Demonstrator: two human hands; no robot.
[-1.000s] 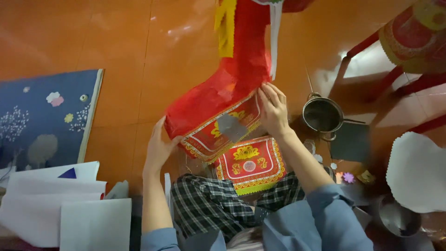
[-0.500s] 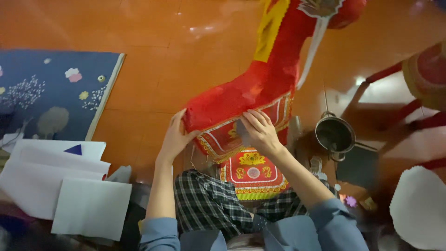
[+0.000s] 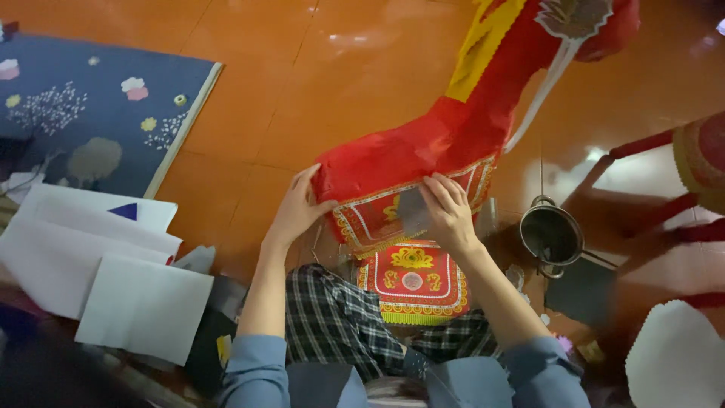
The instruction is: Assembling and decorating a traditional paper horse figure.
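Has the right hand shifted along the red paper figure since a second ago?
Yes. The right hand was near the figure's right end; now it presses the patterned panel nearer the middle, closer to the left hand.

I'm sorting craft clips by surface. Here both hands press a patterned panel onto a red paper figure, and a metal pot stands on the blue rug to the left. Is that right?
Not quite. The head view shows the metal pot on the bare orange floor at the right, not on the blue rug. The rest holds: the left hand and right hand are on the red paper figure at its patterned panel.
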